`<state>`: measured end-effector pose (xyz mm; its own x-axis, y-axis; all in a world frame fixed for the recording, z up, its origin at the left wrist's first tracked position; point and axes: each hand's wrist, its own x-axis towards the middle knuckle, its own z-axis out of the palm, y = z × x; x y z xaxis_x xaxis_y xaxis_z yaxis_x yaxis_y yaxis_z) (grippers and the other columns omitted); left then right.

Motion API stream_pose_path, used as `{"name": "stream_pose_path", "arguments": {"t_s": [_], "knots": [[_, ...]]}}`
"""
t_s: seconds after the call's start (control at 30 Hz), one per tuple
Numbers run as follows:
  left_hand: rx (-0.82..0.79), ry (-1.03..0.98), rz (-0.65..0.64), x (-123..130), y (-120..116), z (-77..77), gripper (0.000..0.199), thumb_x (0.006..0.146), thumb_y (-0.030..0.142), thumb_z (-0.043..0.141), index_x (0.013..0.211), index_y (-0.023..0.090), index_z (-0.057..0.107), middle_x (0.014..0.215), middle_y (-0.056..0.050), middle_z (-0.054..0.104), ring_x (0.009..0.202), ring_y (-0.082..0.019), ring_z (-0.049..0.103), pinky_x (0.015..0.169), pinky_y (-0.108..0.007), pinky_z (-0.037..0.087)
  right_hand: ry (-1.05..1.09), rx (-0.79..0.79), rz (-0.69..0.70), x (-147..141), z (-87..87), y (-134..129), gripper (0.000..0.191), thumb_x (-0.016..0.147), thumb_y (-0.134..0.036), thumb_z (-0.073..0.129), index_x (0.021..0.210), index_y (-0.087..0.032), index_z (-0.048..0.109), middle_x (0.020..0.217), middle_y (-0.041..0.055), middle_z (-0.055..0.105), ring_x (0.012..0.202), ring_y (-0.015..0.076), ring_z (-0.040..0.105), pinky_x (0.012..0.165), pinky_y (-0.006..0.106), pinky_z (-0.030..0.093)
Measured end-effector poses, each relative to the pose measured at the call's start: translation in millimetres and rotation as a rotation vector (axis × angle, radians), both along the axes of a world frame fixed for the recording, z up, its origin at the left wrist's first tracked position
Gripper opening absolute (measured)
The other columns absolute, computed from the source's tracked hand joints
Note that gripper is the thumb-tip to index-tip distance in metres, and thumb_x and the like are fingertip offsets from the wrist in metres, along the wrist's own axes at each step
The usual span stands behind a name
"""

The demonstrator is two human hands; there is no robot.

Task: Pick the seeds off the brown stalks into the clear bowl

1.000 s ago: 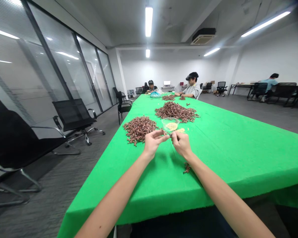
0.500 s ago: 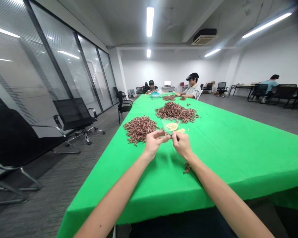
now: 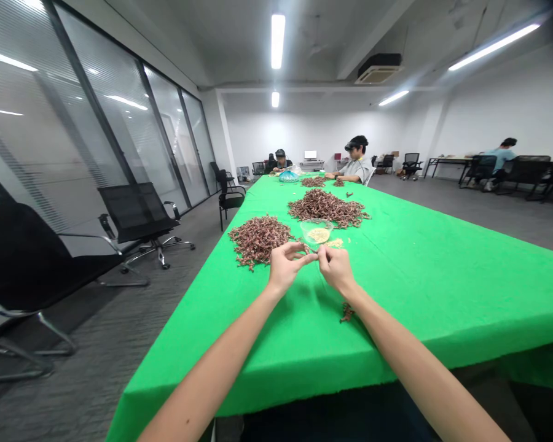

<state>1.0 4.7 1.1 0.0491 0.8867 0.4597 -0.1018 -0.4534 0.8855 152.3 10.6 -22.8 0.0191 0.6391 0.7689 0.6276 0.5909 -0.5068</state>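
Note:
My left hand (image 3: 286, 265) is closed in a pinch on a small brown, knobbly piece (image 3: 308, 249), too small to name by kind. My right hand (image 3: 336, 267) is closed too, its thumb and forefinger pinching at the right end of that piece. Just beyond the fingertips stands a clear plastic bowl (image 3: 308, 228) holding small pale-yellow bits (image 3: 319, 236). More pale bits (image 3: 335, 244) lie on the cloth beside it. A heap of similar brown pieces (image 3: 260, 239) is at the left of my left hand. Near my right wrist lies a little cluster of brown pieces (image 3: 347, 312).
A green cloth (image 3: 442, 264) covers the long table. Behind the bowl is a larger brown heap (image 3: 327, 207), with smaller heaps (image 3: 313, 182) and a blue bag (image 3: 288, 176) farther off. A person (image 3: 357, 166) sits at the far right side. Black chairs (image 3: 138, 209) stand left.
Both hands stay almost in place, pinching the brown piece above the cloth. The fingertips have shifted only slightly.

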Motion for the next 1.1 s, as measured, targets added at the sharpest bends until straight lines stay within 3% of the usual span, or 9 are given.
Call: {"name": "stream_pose_path", "arguments": {"t_s": [0.13, 0.27, 0.43, 0.53, 0.63, 0.77, 0.87, 0.97, 1.1], "knots": [[-0.073, -0.051, -0.015, 0.4, 1.1, -1.1, 0.044, 0.053, 0.033, 0.091, 0.087, 0.012, 0.073, 0.089, -0.009, 0.074, 0.073, -0.019, 0.068, 0.069, -0.031, 0.057, 0.052, -0.043, 0.027, -0.2, -0.1, 0.3, 0.047, 0.097, -0.038, 0.040, 0.056, -0.019, 0.052, 0.048, -0.0011, 0.049, 0.043, 0.0109, 0.042, 0.050, 0.028, 0.027], [-0.277, -0.154, -0.017, -1.9, 1.6, -0.4, 0.043, 0.055, 0.029, 0.090, 0.090, 0.011, 0.073, 0.093, -0.012, 0.074, 0.073, -0.019, 0.070, 0.073, -0.034, 0.057, 0.075, -0.068, 0.039, 1.5, -1.3, 1.6, 0.044, 0.096, -0.039, 0.042, 0.061, -0.018, 0.058, 0.050, -0.0012, 0.051, 0.046, 0.0112, 0.045, 0.051, 0.026, 0.030], [-0.520, -0.228, -0.041, -8.2, 5.2, -1.1, 0.026, 0.064, 0.020, 0.081, 0.088, 0.013, 0.073, 0.100, -0.012, 0.074, 0.076, -0.015, 0.070, 0.073, -0.027, 0.054, 0.069, -0.065, 0.028, 2.6, -3.3, 4.4, 0.043, 0.096, -0.038, 0.042, 0.062, -0.018, 0.058, 0.051, -0.0014, 0.051, 0.046, 0.0115, 0.045, 0.052, 0.026, 0.031], [-0.611, -0.280, -0.111, -10.6, 8.8, -2.1, 0.020, 0.067, 0.018, 0.076, 0.086, 0.013, 0.072, 0.093, -0.011, 0.074, 0.073, -0.014, 0.069, 0.069, -0.024, 0.054, 0.061, -0.066, 0.019, 2.8, -3.1, 5.2, 0.043, 0.096, -0.037, 0.042, 0.061, -0.018, 0.058, 0.051, -0.0010, 0.052, 0.047, 0.0117, 0.044, 0.053, 0.026, 0.031], [-0.669, -0.284, -0.205, -12.2, 10.9, -1.3, 0.015, 0.070, 0.020, 0.073, 0.084, 0.013, 0.072, 0.077, -0.006, 0.069, 0.057, -0.008, 0.060, 0.056, -0.019, 0.049, 0.064, -0.071, 0.010, 3.4, -2.5, 5.1, 0.041, 0.096, -0.037, 0.043, 0.061, -0.019, 0.057, 0.052, -0.0008, 0.053, 0.048, 0.0118, 0.045, 0.053, 0.026, 0.032], [-0.595, -0.230, -0.296, -12.8, 9.4, 0.9, 0.017, 0.074, 0.026, 0.075, 0.084, 0.012, 0.073, 0.075, -0.004, 0.066, 0.054, -0.006, 0.054, 0.052, -0.017, 0.045, 0.081, -0.069, 0.017, 5.0, -1.8, 4.6, 0.041, 0.095, -0.037, 0.043, 0.061, -0.019, 0.057, 0.053, -0.0002, 0.054, 0.049, 0.0126, 0.047, 0.054, 0.027, 0.033], [-0.489, -0.186, -0.321, -11.7, 7.3, 1.1, 0.025, 0.074, 0.030, 0.079, 0.092, 0.014, 0.075, 0.097, -0.011, 0.071, 0.079, -0.013, 0.065, 0.072, -0.024, 0.052, 0.088, -0.062, 0.035, 5.9, -0.9, 3.6, 0.040, 0.096, -0.036, 0.043, 0.062, -0.019, 0.056, 0.055, 0.0007, 0.056, 0.051, 0.0130, 0.049, 0.055, 0.027, 0.034], [-0.387, -0.130, -0.311, -9.4, 6.7, -0.2, 0.035, 0.074, 0.036, 0.080, 0.102, 0.016, 0.074, 0.112, -0.012, 0.071, 0.103, -0.020, 0.066, 0.089, -0.030, 0.049, 0.081, -0.057, 0.049, 5.6, 0.7, 1.5, 0.040, 0.096, -0.037, 0.042, 0.062, -0.019, 0.055, 0.055, 0.0005, 0.056, 0.050, 0.0129, 0.048, 0.054, 0.027, 0.033], [-0.276, -0.146, -0.278, -5.6, 6.2, -0.6, 0.040, 0.071, 0.038, 0.082, 0.104, 0.015, 0.075, 0.111, -0.012, 0.072, 0.105, -0.021, 0.067, 0.099, -0.034, 0.046, 0.016, -0.009, 0.045, 3.7, 4.9, -3.0, 0.039, 0.096, -0.037, 0.040, 0.063, -0.020, 0.053, 0.055, 0.0003, 0.053, 0.051, 0.0131, 0.045, 0.054, 0.028, 0.031]]}}
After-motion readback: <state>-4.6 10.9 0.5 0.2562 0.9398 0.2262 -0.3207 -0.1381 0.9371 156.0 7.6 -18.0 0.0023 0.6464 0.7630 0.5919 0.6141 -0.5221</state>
